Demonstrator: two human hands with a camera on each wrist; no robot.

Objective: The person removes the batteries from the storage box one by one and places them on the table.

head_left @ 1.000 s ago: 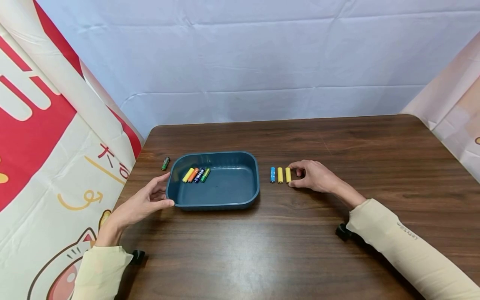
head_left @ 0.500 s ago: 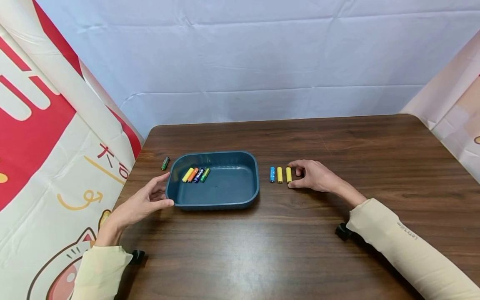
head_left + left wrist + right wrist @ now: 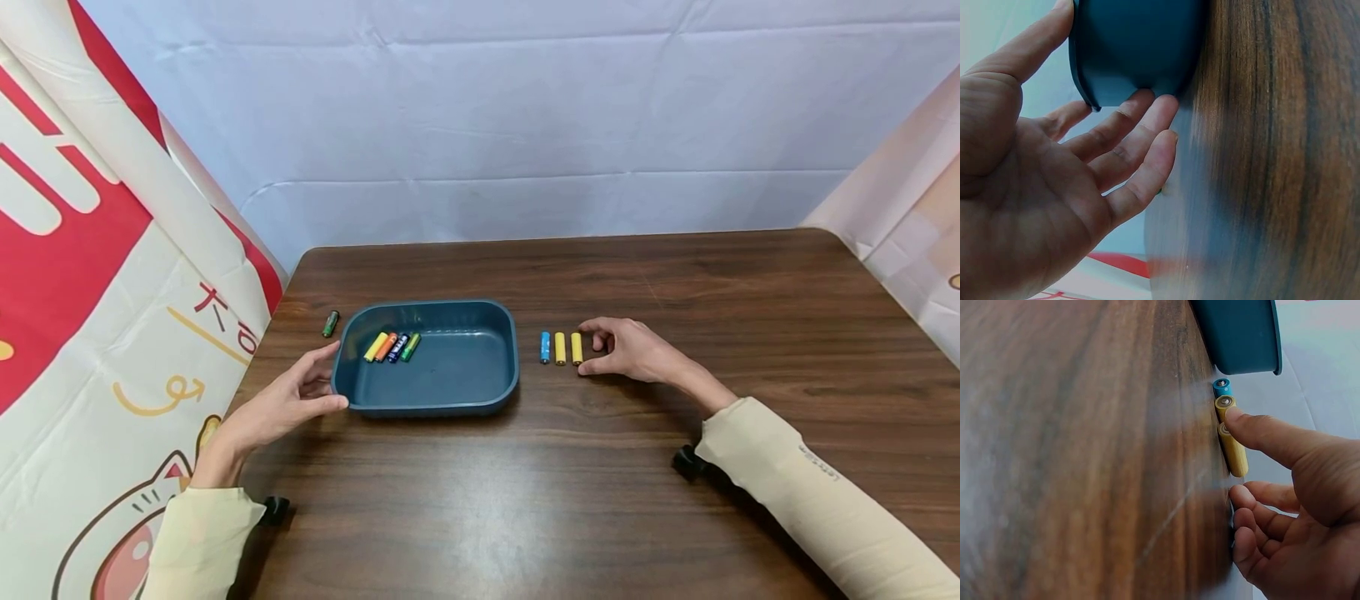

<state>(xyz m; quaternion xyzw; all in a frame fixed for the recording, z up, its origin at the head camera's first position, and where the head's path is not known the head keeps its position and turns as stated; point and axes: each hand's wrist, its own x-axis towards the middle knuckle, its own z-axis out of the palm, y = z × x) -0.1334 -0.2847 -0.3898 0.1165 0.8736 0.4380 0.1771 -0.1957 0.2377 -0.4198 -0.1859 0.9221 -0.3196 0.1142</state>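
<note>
A dark blue-green plastic tray [image 3: 450,385] stands on the table. Inside, toward its left, several batteries lie side by side: a yellow battery [image 3: 376,347], an orange battery [image 3: 386,347], a dark blue battery [image 3: 397,348] and a green battery [image 3: 410,347]. My left hand [image 3: 281,407] touches the tray's left end, thumb at the rim, fingers loosely bent. Right of the tray, a blue battery [image 3: 545,348] and two yellow batteries [image 3: 560,349] form a row. My right hand [image 3: 633,352] is beside the outermost yellow battery [image 3: 1235,455], thumb near its end, fingers not wrapped round it.
Another green battery [image 3: 331,323] lies on the wooden table [image 3: 465,508] behind the tray's left end. A white cloth [image 3: 480,125] hangs behind the table, and a printed red and white cloth [image 3: 82,250] hangs at the left.
Hardly anything differs. My right fingertips sit very slightly farther right of the outermost yellow battery than a second ago; the left hand and tray hold their place.
</note>
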